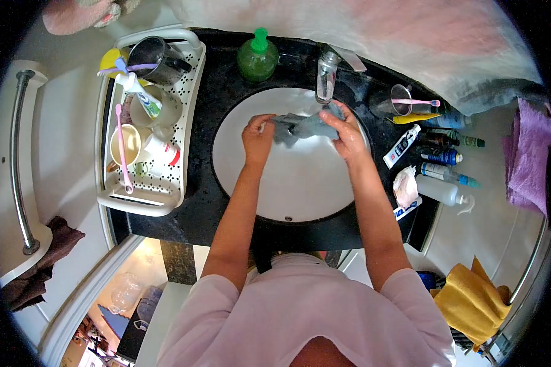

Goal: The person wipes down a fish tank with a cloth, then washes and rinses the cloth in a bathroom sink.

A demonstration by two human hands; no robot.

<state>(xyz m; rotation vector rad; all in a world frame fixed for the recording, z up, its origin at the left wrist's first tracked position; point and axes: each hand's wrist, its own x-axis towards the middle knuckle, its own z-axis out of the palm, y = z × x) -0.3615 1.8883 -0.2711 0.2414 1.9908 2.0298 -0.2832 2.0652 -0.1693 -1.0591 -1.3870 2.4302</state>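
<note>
A wet grey-blue cloth (309, 126) stretches between my two hands over the white oval sink (275, 177). My left hand (258, 137) pinches its left end, with the fingers closed. The right end is gripped in my right hand (346, 131), thumb on top of the fabric. Just behind the cloth stands the metal faucet (327, 76), its spout close to the fabric near my right hand. Part of the cloth's right end is hidden by my fingers.
On the left, a white rack (180, 131) holds cups, toothbrushes and a toothpaste tube. A green soap bottle (258, 58) stands behind the sink. At right are a glass (401, 98), a toothpaste tube (402, 147) and several bottles. Purple (528, 159) and yellow (473, 300) towels hang at far right.
</note>
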